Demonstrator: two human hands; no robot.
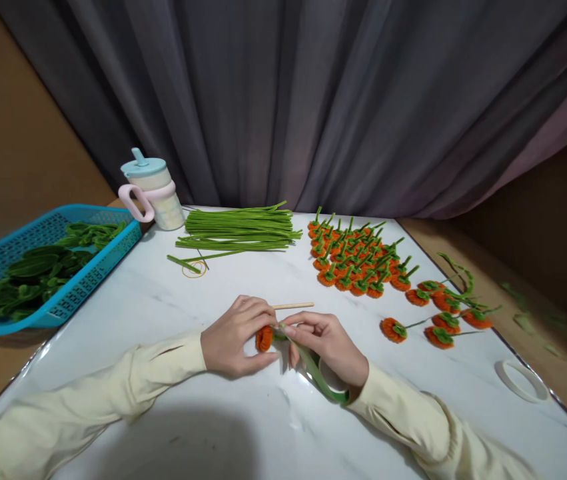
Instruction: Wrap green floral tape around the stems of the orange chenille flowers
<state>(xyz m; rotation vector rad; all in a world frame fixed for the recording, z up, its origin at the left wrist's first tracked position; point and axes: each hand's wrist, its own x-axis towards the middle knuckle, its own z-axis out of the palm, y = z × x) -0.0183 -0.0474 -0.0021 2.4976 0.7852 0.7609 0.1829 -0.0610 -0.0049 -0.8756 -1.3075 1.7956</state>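
Orange fuzzy piece (264, 339) at the near middle of the table (313, 443), gripped in the left hand (238, 337); green tape (314, 372) pinched in the right hand (330, 343). Could wind loosely if let slack, or pucker if pulled unevenly. Just beyond, 1 wooden stick (294, 306), liable to roll if nudged. Off right, loose orange pieces (392, 331) with outstretched wires (417, 323), easily bent by a sleeve (403, 417). Farthest, green stems (238, 230), easily scattered by careless reaching.

open near tabletop (303, 437), stick (294, 306) ahead, basket (89, 283) left, orange pieces (358, 259) right
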